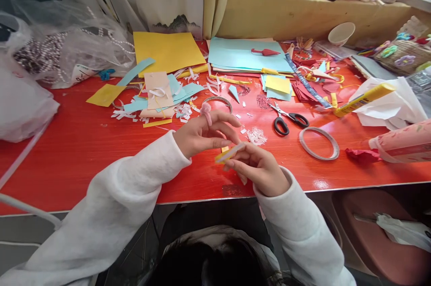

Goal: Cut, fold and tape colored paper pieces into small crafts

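Note:
My right hand (257,165) pinches a small yellow paper strip (224,156) with a whitish band along it, over the front of the red table (84,160). My left hand (212,133) is just left of it and slightly above, fingers spread and curved, holding nothing; a pink fuzzy ring (206,113) is on one finger. A small yellow piece shows partly behind the strip. Behind the hands lie a roll of tape (218,99), a pile of white paper scraps (256,136) and black-handled scissors (288,118) with their blades toward the upper left.
Yellow card (168,50) and light blue sheets (242,52) lie at the back. Cut paper (156,90) is heaped at left centre. Plastic bags (27,93) stand at far left. On the right are another tape roll (319,143), a glue stick (365,99) and a pink cylinder (404,142).

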Tool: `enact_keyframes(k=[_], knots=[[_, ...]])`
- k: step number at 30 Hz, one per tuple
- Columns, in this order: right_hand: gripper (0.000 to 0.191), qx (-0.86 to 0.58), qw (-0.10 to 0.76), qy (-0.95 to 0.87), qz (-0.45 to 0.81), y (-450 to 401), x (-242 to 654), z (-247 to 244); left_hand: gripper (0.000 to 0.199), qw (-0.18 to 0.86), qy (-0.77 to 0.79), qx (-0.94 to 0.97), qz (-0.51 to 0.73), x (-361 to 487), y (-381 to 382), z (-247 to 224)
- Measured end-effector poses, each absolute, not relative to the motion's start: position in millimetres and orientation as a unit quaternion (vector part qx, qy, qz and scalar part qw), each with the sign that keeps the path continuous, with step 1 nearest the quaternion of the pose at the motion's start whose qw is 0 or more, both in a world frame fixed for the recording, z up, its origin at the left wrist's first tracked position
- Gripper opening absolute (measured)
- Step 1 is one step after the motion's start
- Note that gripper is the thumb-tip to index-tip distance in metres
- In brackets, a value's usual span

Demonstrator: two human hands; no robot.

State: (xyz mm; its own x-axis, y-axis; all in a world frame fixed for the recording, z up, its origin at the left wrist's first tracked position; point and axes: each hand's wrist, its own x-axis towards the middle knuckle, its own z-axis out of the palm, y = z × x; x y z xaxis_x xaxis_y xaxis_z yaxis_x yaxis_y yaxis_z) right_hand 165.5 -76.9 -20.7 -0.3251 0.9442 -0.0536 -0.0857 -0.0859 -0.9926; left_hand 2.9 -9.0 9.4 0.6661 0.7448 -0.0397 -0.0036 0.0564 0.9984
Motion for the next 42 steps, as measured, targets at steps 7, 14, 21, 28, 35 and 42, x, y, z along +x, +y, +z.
enact_keyframes(k=[7,14,21,28,35,42], knots=[[0.024,-0.419,0.445,-0.511,0.605,-73.8,164.6,-21.6,0.032,0.628,0.256,0.680,0.280,3.5,-8.9,-2.7],[0.028,-0.415,0.462,-0.506,0.599,-73.9,164.9,-20.2,0.035,0.523,0.308,0.751,0.261,6.2,-7.2,-5.8],[0.020,-0.445,0.519,-0.526,0.506,-75.7,166.1,-25.6,0.039,0.573,0.345,0.703,0.242,7.0,-6.8,-3.8],[0.025,-0.475,0.562,-0.523,0.430,-74.6,165.6,-28.4,0.024,0.585,0.353,0.684,0.255,1.2,-3.5,1.3],[0.008,-0.468,0.581,-0.484,0.458,-74.4,166.3,-24.7,0.026,0.605,0.351,0.658,0.278,3.4,-5.3,2.7],[0.016,-0.484,0.587,-0.505,0.407,-74.1,169.9,-27.4,0.022,0.625,0.378,0.615,0.297,1.4,-1.3,3.6]])
